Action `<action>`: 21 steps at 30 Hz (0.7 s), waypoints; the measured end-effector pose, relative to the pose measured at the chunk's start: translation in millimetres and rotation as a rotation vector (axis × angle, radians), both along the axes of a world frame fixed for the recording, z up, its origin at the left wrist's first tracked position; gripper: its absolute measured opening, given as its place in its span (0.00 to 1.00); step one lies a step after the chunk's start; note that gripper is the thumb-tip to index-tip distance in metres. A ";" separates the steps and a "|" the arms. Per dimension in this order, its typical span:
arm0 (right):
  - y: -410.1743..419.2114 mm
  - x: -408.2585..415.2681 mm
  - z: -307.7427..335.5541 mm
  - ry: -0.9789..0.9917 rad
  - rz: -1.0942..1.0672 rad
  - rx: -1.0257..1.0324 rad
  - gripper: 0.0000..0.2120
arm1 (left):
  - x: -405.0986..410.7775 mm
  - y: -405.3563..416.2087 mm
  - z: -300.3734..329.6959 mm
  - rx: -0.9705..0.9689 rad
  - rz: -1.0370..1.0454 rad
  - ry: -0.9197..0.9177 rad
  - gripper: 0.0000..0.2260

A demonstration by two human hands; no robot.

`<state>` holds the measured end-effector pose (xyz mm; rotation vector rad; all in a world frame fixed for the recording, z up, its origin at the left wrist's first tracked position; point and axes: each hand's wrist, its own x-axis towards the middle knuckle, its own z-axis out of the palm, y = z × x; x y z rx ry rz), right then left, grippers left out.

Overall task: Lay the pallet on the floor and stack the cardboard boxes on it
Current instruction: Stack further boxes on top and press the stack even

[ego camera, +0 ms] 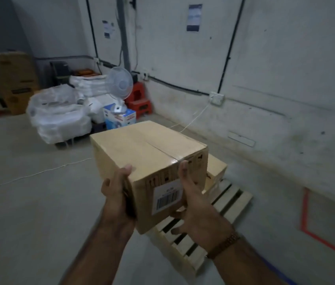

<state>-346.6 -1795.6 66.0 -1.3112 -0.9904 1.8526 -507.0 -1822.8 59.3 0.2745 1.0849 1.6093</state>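
brown taped cardboard box with barcode label held in the air over pale wooden slatted pallet on grey floor | second cardboard box lies on pallet behind it | left hand grips left near edge | right hand fingers spread under the box, thumb on label face | white fan, white plastic sacks by wall

Showing matt brown cardboard on the box under a glossy tape strip, pale bare wood in the pallet slats, rough grey concrete floor, crinkled clear plastic over the bags.
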 end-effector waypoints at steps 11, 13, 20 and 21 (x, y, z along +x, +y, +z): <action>119.8 -3.2 -17.6 0.080 -0.227 -0.088 0.28 | -6.4 136.2 -27.8 -0.069 0.123 0.250 0.60; 148.1 -9.3 -15.6 0.111 -0.274 -0.084 0.27 | -51.6 177.4 -21.3 -0.144 0.172 0.268 0.64; 234.2 -36.8 -33.3 -0.010 -0.385 -0.027 0.39 | -177.6 328.3 17.8 -0.174 -0.149 0.363 0.44; 245.9 -38.0 -37.0 -0.016 -0.400 -0.030 0.40 | -185.0 347.3 18.1 -0.205 -0.193 0.374 0.45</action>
